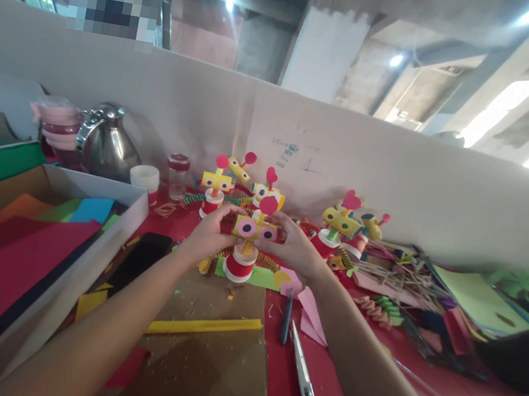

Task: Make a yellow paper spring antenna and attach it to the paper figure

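A paper robot figure [239, 265] stands on the far part of the brown cardboard [216, 366]. Its red-and-white cup body carries a yellow tube head with pink-ringed eyes, a red disc on top, and pleated paper arms. My left hand [210, 235] has its fingers curled round the left end of the tube head. From the other side, my right hand [295, 249] grips the right end. A green paper strip [261, 276] lies behind and beside the cup. On the cardboard nearer me rests a yellow paper strip [205, 327].
Several similar figures [341, 222] stand behind. Scissors [307, 384] and a dark pen [286, 320] lie to the right, beyond them a pile of sticks [398, 274]. At left are a box of coloured paper [132, 216], a phone [139, 261] and a metal jug [109, 141].
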Demonstrator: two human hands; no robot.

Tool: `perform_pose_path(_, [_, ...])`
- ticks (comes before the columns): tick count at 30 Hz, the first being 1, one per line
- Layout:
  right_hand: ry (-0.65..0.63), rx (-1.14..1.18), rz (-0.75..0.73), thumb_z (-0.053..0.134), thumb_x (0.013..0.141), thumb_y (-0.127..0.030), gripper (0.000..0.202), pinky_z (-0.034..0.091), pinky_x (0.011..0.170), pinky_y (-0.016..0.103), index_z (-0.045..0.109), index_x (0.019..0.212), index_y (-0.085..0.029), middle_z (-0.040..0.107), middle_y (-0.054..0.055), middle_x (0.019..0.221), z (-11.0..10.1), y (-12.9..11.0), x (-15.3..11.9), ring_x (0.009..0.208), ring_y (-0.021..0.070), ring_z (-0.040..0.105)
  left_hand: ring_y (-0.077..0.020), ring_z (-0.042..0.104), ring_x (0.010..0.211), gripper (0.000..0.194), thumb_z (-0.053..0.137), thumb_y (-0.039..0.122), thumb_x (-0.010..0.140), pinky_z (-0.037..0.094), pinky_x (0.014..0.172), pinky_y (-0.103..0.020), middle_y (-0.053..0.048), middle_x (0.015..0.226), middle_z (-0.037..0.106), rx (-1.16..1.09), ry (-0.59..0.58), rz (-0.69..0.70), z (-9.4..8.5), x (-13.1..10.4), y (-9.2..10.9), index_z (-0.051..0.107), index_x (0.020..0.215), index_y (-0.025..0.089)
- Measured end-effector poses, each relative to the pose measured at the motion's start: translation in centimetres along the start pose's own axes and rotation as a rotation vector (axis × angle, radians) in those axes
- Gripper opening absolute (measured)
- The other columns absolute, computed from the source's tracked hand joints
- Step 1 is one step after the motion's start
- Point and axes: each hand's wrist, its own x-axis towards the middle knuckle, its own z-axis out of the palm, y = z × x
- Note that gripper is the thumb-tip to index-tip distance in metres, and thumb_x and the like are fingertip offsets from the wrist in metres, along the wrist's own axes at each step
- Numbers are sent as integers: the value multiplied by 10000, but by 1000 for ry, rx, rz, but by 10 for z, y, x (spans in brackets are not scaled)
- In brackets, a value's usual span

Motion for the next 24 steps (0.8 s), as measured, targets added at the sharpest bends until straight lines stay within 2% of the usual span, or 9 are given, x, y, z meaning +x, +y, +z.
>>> perform_pose_path(6, [79,52,-2,794,614,-271,745,488,894,394,451,1275,-231,547,103,1264,4,19,-9,1145,256,538,-213,584,969,434,717,163,629,464,838,-359,-48,1037,622,51,11,41,-1,-2,0,555,1028,215])
perform_pose_path(12, [139,52,24,822,549,-260,559,480,895,461,631,1073,-211,670,81,1091,22,36,-17,1069,303,587,-206,561,974,423,708,147,619,457,832,-344,-39,1008,602,107,14,77,-1,-7,2,553,1007,208])
perform_pose_path(17, [207,45,20,811,540,-315,437,490,873,432,671,933,-185,698,66,1001,34,46,-9,980,284,632,-202,562,947,384,712,205,634,454,808,-331,-29,982,602,135,25,77,-2,-7,8,559,987,212])
perform_pose_path(24, [223,-20,29,760,592,-282,406,494,852,410,657,969,-169,689,84,1038,35,53,-5,992,279,631,-213,568,954,360,695,201,654,441,838,-345,-38,1075,608,275,50,159,-4,-5,2,600,1001,224])
